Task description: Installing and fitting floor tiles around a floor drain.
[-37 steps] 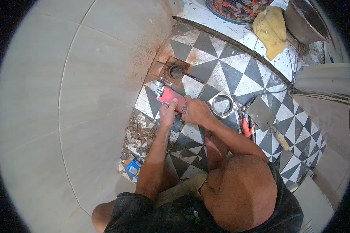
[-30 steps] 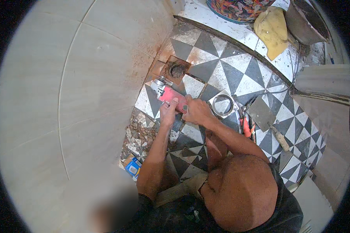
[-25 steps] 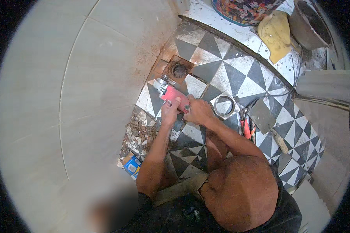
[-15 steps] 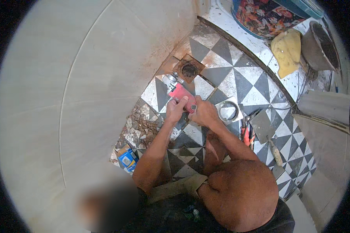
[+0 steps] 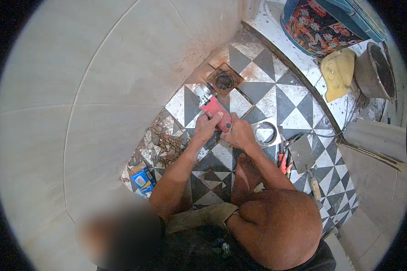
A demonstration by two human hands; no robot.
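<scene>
A red angle grinder with a silver head is held in both hands over the tiled floor. My left hand closes round its body from the left, thumb on top. My right hand grips its rear end. The grinder's disc, seen nearly edge-on, is at the lower left edge of a square, rust-brown drain recess with a dark round hole. Whether the disc touches the tile or spins I cannot tell. Just right of my right hand lies a square metal drain frame with a round opening.
Broken tile rubble and a blue box lie along the left wall. On the right are red-handled tools, a trowel and a dark cable. Beyond a raised edge stand a patterned tub, a yellow piece and a grey bucket.
The whole view has shifted slightly. Both hands keep their grip on the grinder, whose head has tilted a little, with the disc now more edge-on beside the drain recess.
</scene>
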